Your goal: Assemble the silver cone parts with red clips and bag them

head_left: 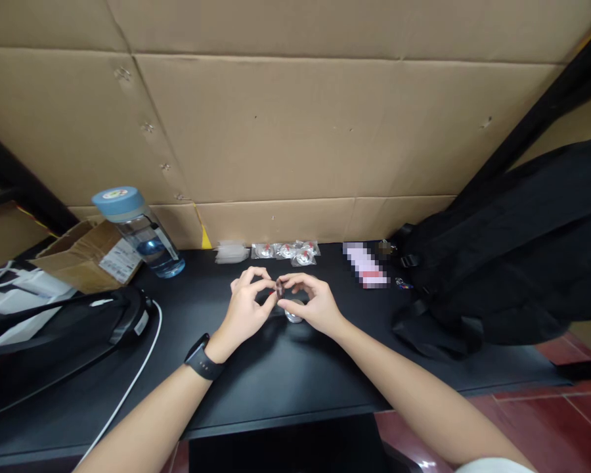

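Between the fingertips of both hands is a small dark reddish-brown disc point(280, 290), held up edge-on above the black table. My left hand point(251, 299), with a black watch on its wrist, pinches the disc from the left with thumb and index finger. From the other side my right hand point(315, 302) grips it the same way. A small round silvery metal piece point(293, 316) sits just under my right hand, partly covered by its fingers. A bit of red shows beside the left fingertips, too small to name.
Several clear bags with round silvery pieces point(303, 257) lie along the cardboard wall, beside a stack of clear plastic sleeves point(231, 252). At left stand a water bottle point(150, 240) and an open cardboard box point(91, 259), near a white cable point(140, 374). A black backpack point(492, 263) fills the right.
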{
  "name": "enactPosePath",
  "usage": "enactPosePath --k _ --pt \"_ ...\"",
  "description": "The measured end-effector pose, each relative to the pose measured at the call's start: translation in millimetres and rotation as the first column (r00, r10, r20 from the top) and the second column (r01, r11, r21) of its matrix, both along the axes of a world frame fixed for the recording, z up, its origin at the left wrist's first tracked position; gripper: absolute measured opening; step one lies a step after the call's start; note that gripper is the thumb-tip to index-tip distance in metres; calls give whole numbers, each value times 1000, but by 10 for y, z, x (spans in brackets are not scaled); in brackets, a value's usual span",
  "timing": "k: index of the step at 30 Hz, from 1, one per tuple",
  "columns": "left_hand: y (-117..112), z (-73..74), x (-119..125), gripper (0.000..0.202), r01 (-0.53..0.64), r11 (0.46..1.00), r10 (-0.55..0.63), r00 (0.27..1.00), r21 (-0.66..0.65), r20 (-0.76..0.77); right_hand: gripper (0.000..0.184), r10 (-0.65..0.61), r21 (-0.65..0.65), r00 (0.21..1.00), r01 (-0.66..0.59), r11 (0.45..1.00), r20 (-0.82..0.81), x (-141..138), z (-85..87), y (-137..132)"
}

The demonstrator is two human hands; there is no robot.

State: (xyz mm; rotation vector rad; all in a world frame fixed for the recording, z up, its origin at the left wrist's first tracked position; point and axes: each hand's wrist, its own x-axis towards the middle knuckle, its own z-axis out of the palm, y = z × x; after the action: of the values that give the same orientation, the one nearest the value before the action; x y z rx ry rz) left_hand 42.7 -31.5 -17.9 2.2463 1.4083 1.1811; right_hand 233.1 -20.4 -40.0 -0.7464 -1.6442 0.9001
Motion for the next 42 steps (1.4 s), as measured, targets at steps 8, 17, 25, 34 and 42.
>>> enactPosePath --k 8,17,25,34,42 --pt "5 -10 4 9 12 995 2 991 -101 135 29 25 -2 1000 -25 1000 12 21 29 -5" --pt "-51 3 -7 8 -23 998 21 999 53 37 27 31 -178 996 -45 983 -78 -46 22 -41" --pt "-82 92 -35 8 -27 988 42 994 153 -96 19 28 80 968 -49 996 250 31 127 -71" --pt "-89 82 -22 19 26 999 -24 998 23 -54 14 -109 112 930 74 991 352 82 69 14" --pt "-49 -19 -14 16 59 998 -66 968 -36 -243 16 -64 86 930 35 996 362 122 145 6"
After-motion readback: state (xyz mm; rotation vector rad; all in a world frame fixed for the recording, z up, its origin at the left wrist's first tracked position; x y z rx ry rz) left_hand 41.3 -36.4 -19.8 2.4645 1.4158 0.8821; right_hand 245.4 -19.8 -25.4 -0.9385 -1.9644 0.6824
